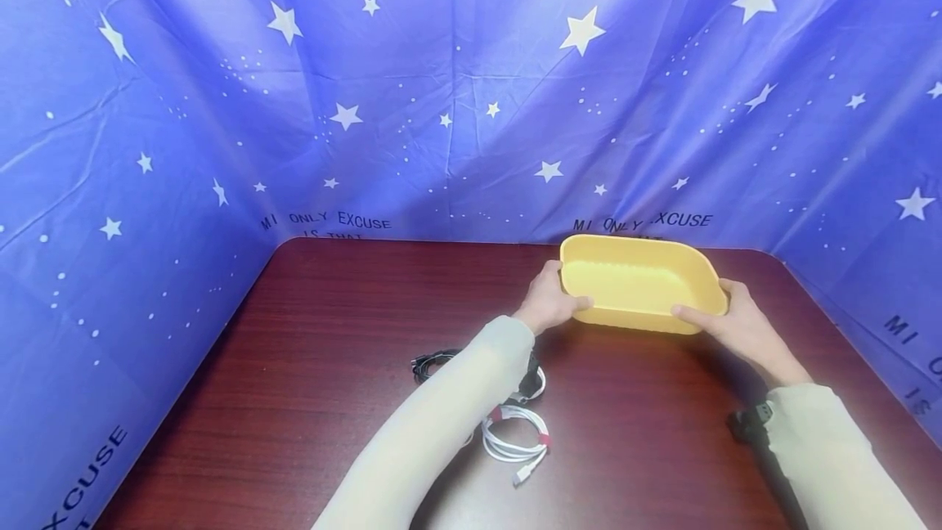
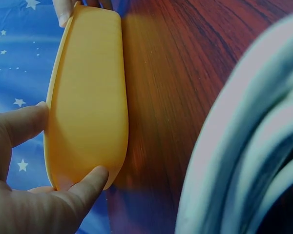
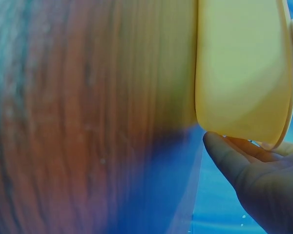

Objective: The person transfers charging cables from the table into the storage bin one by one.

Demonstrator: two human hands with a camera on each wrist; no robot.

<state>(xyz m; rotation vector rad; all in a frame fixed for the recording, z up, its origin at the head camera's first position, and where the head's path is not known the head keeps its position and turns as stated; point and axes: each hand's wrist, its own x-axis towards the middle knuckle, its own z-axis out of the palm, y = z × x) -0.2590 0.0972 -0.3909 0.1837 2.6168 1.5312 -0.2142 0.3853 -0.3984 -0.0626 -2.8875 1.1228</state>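
A yellow plastic bin (image 1: 639, 321) with rounded corners is at the far right of the table, its inside bare and facing the head camera. My left hand (image 1: 548, 301) grips its left end, with the thumb over the near rim. At the opposite end, my right hand (image 1: 736, 321) holds the bin the same way, thumb on the near rim. In the left wrist view the bin's long side wall (image 2: 90, 97) stands close to the wood. The right wrist view has the bin's wall (image 3: 244, 73) beside the right hand's fingers, some of them hidden behind it.
A white coiled cable (image 1: 508, 455) with red ties lies on the dark red table (image 1: 294, 399), near my left forearm. A black cable (image 1: 434, 362) sits behind it, partly covered by the sleeve (image 1: 441, 424). A blue star-printed curtain (image 1: 456, 105) surrounds the table's back and sides.
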